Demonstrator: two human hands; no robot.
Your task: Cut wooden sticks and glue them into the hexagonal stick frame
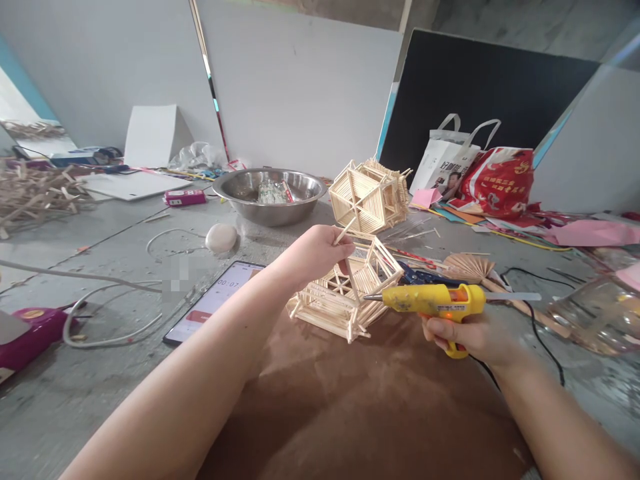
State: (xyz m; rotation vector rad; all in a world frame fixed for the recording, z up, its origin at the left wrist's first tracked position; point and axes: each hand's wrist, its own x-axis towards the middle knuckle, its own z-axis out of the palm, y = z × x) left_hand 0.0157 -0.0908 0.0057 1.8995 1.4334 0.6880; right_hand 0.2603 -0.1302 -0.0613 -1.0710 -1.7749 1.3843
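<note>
Grey surface (117, 250); left hand (320, 252) pinching stick (344, 231), right hand (467, 335) gripping glue gun (425, 299).

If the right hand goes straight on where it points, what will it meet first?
The yellow glue gun in the right hand would probably meet the nearer stick frame first, near the thin stick below the left hand; depth is unclear.

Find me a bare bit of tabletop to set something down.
Nearest, the gray tabletop between your left forearm, the white cable loop and the purple box at left. Another lies in front of the flat white board, beside the stick pile. It's crowded on the right, around your yellow glue gun: tan fan, pink paper, clear plastic container.
</note>
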